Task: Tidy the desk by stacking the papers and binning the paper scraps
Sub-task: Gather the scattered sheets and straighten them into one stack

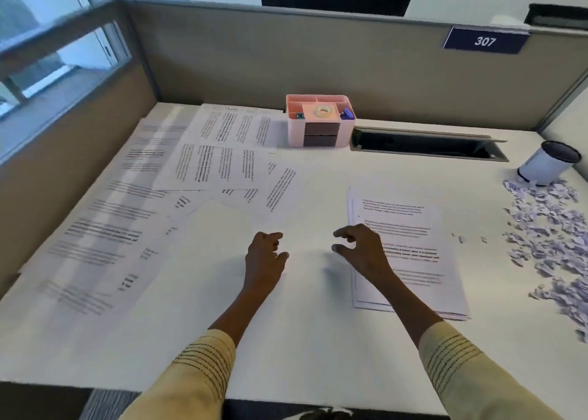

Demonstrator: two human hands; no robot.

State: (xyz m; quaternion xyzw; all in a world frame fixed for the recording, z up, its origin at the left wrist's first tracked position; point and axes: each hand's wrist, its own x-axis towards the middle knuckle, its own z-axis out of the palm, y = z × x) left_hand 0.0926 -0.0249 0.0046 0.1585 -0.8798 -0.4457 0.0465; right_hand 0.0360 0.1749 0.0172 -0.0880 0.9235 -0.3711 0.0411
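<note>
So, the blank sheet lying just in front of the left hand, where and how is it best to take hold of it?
Probably at the near right corner of the blank sheet, coming from the right with the left hand. The sheet lies flat on the desk, so pinching from above finds nothing. That corner rests on bare desk, while its far and left edges overlap the loose printed papers.

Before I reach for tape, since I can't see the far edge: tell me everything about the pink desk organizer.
The pink organizer looks like plastic and stands upright at the desk's back edge by the partition. Its open top compartments hold a clear tape roll and small blue items; two dark drawers sit in front. Printed sheets lie along its left side.
</note>
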